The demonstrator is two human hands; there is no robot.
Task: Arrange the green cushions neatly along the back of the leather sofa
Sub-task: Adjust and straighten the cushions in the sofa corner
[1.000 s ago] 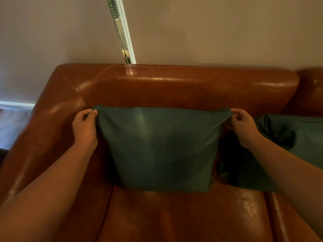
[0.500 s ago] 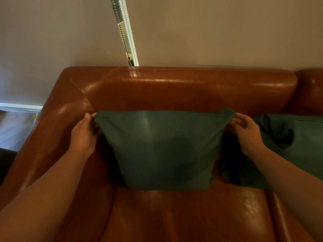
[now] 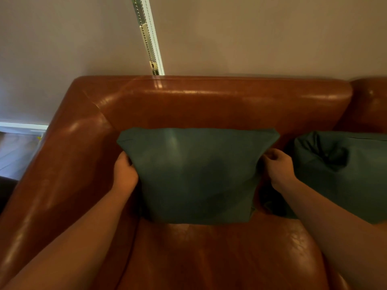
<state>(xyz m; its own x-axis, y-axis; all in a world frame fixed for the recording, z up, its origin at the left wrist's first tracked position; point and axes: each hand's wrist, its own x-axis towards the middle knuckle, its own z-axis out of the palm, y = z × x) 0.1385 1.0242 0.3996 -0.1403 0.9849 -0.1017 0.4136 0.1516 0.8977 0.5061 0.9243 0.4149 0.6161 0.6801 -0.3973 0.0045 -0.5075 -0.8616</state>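
The green cushion (image 3: 196,174) stands upright on the seat of the leather sofa (image 3: 209,105), leaning against the backrest in the sofa's left corner, with its top edge below the roll of the backrest. The left hand (image 3: 125,174) is at the cushion's 9 o'clock edge: its fingers disappear behind the fabric and the thumb side lies at the front, so this grip is grasping the cushion's side. The right hand (image 3: 279,168) is at the 3 o'clock edge, fingers curled in against the fabric; this grip too appears to be pinching the cushion's side, though the contact itself is in shadow. Both forearms reach in from 7 and 5 o'clock across the seat.

A second green cushion (image 3: 343,174) sits at 3 o'clock from the first, also on the seat against the backrest, its near corner crumpled and folded inward. A dark gap separates the two cushions, and the right hand is in it.

Behind the sofa at 12 o'clock a beaded blind cord (image 3: 149,36) hangs along a pale wall (image 3: 261,32). At 9 o'clock, beyond the armrest, a strip of wooden floor (image 3: 14,151) shows.
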